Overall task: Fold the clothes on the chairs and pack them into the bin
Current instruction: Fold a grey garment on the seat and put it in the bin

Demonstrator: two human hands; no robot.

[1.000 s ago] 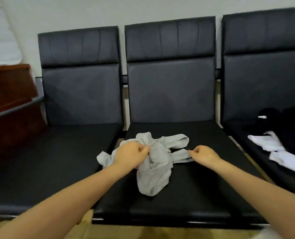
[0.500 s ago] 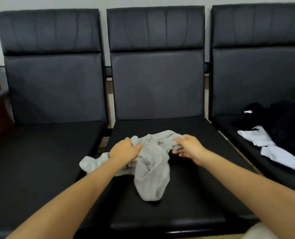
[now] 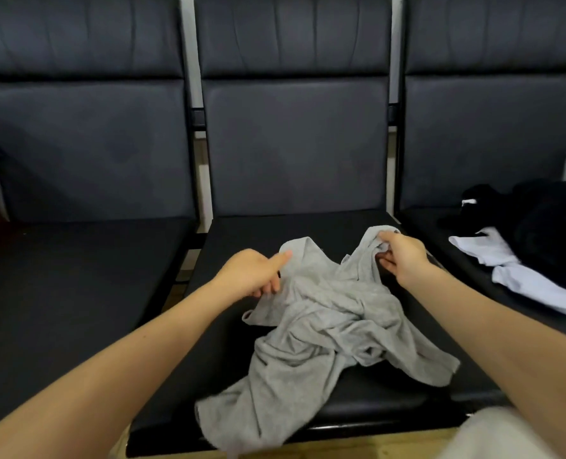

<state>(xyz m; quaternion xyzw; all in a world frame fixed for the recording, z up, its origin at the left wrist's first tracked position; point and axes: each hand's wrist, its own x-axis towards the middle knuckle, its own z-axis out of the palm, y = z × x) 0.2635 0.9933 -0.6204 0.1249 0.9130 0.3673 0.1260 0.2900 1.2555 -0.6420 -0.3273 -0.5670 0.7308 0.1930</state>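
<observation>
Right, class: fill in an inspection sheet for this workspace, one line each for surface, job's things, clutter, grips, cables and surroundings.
Surface: middle seat, black, padded.
Job's things: grey top, crumpled on the middle seat, hem over the front edge; black clothes and white clothes on the right seat; no bin in view.
Clutter: nothing seen.
Grips: left hand and right hand each pinch a strap of the grey top.
Cables: nothing seen.
Surroundings: left seat; pale wall behind.

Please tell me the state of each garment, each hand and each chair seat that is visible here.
grey garment: crumpled, unfolded, on the middle seat
left hand: pinches one top corner
right hand: grips the other top corner
black clothes: heaped on the right seat
white garment: unfolded, beside the black clothes
</observation>
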